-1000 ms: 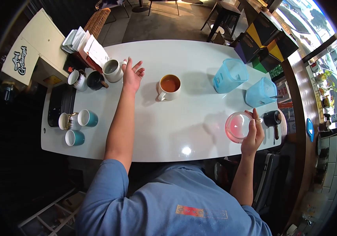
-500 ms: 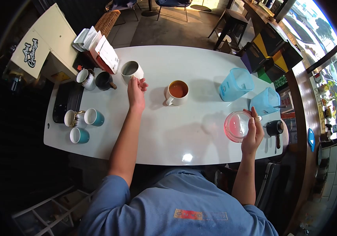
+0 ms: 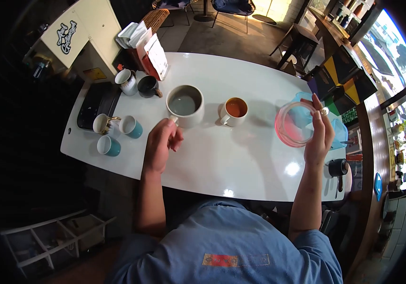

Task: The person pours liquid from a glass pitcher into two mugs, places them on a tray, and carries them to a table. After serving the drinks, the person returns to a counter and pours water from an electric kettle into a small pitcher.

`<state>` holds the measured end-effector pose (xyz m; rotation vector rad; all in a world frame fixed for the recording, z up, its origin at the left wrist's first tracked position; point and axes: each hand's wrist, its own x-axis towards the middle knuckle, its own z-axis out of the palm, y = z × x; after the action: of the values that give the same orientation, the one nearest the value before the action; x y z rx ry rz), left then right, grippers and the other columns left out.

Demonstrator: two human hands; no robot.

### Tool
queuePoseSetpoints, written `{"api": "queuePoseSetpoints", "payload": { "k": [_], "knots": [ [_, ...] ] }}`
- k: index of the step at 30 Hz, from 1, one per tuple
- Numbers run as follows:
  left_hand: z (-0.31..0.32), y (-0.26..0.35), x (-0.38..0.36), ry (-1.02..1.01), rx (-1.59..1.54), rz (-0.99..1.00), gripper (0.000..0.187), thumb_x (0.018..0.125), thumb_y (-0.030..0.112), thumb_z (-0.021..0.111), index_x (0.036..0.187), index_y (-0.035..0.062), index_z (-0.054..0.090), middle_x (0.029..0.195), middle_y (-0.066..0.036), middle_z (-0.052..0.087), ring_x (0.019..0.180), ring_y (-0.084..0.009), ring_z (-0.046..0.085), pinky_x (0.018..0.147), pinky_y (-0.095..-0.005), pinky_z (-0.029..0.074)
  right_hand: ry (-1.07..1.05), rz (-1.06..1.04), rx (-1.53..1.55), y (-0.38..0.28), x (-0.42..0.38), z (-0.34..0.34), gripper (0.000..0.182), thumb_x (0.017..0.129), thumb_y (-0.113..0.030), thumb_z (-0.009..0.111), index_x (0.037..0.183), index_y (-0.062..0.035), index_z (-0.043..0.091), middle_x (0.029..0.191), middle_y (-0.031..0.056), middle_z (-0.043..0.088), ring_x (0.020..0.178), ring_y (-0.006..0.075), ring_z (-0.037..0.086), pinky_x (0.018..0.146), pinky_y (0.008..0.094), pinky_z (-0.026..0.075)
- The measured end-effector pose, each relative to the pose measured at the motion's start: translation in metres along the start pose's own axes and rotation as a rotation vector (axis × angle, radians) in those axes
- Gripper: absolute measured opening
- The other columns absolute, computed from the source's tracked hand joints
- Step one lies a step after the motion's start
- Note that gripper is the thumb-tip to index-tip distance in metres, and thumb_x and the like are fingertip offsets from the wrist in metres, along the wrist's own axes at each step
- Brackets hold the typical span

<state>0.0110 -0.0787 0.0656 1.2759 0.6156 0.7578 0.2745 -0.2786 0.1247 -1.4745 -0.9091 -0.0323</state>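
My left hand (image 3: pixel 161 144) is closed around the handle of a large white mug (image 3: pixel 189 117) with a grey inside. The mug looks raised off the table and turned so its opening faces me. On the right, my right hand (image 3: pixel 320 135) grips a clear, pink-tinted glass cup (image 3: pixel 286 128), held up in front of the light blue plastic pitchers. Between the two hands stands a smaller white cup (image 3: pixel 234 118) with orange-brown liquid in it. Its handle points toward me.
Several small cups, including a teal one (image 3: pixel 113 149), stand at the left beside a black tray (image 3: pixel 98 108). Paper packets (image 3: pixel 154 54) stand at the back left. A blue pitcher (image 3: pixel 339 130) and a dark-handled portafilter (image 3: pixel 338 168) sit near the right edge of the white table (image 3: pixel 212 175).
The white mug has come up and nearer to me in my left hand. My right hand has raised the pink-tinted glass cup higher. The view has shifted slightly.
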Motion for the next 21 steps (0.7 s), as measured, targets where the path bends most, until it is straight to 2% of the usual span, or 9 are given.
{"api": "queuePoseSetpoints", "payload": {
  "k": [2,4,6,9,10,12,14,16,21],
  "knots": [
    [0.001,0.005,-0.015,-0.081,0.056,-0.039,0.032,0.095,0.032,0.041,0.071,0.0106,0.04,0.068,-0.006,0.052,0.055,-0.0094,0.042,0.05,-0.0217,0.034,-0.017,-0.003,0.056,-0.008,0.011,0.013,0.041,0.093,-0.014,0.044,0.124,0.0125,0.048,0.113,0.0172,0.061,0.108,0.0195,0.054,0.098,0.0304,0.036],
    [0.004,0.005,-0.024,-0.096,-0.014,-0.046,0.033,0.096,0.029,0.044,0.07,0.0091,0.042,0.065,-0.004,0.052,0.052,-0.007,0.041,0.048,-0.0209,0.032,-0.094,-0.105,0.068,-0.013,0.022,0.025,0.041,0.093,-0.014,0.044,0.124,0.012,0.049,0.112,0.0166,0.061,0.108,0.0188,0.054,0.097,0.0299,0.037],
    [0.007,0.005,-0.032,-0.173,-0.043,-0.098,0.033,0.097,0.028,0.043,0.07,0.0084,0.042,0.064,-0.004,0.051,0.052,-0.0064,0.041,0.048,-0.0203,0.032,-0.113,-0.106,0.065,-0.017,0.03,0.036,0.041,0.092,-0.014,0.046,0.124,0.0113,0.049,0.109,0.0169,0.063,0.107,0.0186,0.055,0.094,0.0296,0.038],
    [0.014,0.004,-0.038,-0.236,-0.082,-0.13,0.033,0.098,0.026,0.042,0.071,0.0077,0.043,0.065,-0.003,0.05,0.052,-0.0052,0.039,0.047,-0.0197,0.032,-0.193,-0.26,0.113,-0.021,0.04,0.056,0.041,0.09,-0.015,0.049,0.122,0.0101,0.051,0.105,0.0169,0.065,0.094,0.0191,0.059,0.088,0.0308,0.043],
    [0.017,0.004,-0.038,-0.249,-0.096,-0.139,0.032,0.098,0.026,0.042,0.071,0.0078,0.043,0.065,-0.003,0.05,0.052,-0.0049,0.038,0.047,-0.0195,0.032,-0.195,-0.261,0.114,-0.024,0.044,0.06,0.041,0.09,-0.015,0.049,0.122,0.0101,0.051,0.105,0.0169,0.065,0.094,0.0191,0.059,0.088,0.0308,0.043],
    [0.02,0.002,-0.039,-0.265,-0.08,-0.137,0.032,0.097,0.027,0.042,0.071,0.0081,0.042,0.065,-0.004,0.05,0.052,-0.006,0.039,0.047,-0.0201,0.031,-0.278,-0.451,-0.007,-0.027,0.051,0.067,0.042,0.087,-0.016,0.052,0.12,0.0096,0.053,0.101,0.0161,0.066,0.09,0.0205,0.061,0.087,0.0318,0.044],
    [0.023,0.0,-0.038,-0.281,-0.066,-0.136,0.032,0.096,0.029,0.041,0.071,0.0084,0.041,0.065,-0.005,0.051,0.052,-0.0071,0.039,0.047,-0.0207,0.031,-0.285,-0.451,0.018,-0.03,0.055,0.076,0.044,0.084,-0.017,0.055,0.118,0.0092,0.055,0.097,0.0157,0.067,0.09,0.0232,0.061,0.087,0.0336,0.044],
    [0.024,-0.002,-0.036,-0.317,-0.078,-0.146,0.032,0.096,0.028,0.041,0.07,0.008,0.041,0.065,-0.005,0.05,0.052,-0.0072,0.038,0.047,-0.0208,0.031,-0.346,-0.62,-0.097,-0.036,0.06,0.079,0.044,0.082,-0.019,0.056,0.117,0.0096,0.056,0.095,0.0153,0.068,0.089,0.025,0.061,0.085,0.0348,0.044],
    [0.027,-0.002,-0.03,-0.33,-0.149,-0.16,0.031,0.097,0.023,0.042,0.07,0.0077,0.042,0.065,-0.001,0.048,0.051,-0.004,0.035,0.047,-0.0194,0.03,-0.393,-0.801,-0.188,-0.041,0.07,0.087,0.046,0.08,-0.02,0.056,0.114,0.01,0.057,0.093,0.0142,0.068,0.087,0.0274,0.062,0.086,0.0366,0.043]
  ]
}}
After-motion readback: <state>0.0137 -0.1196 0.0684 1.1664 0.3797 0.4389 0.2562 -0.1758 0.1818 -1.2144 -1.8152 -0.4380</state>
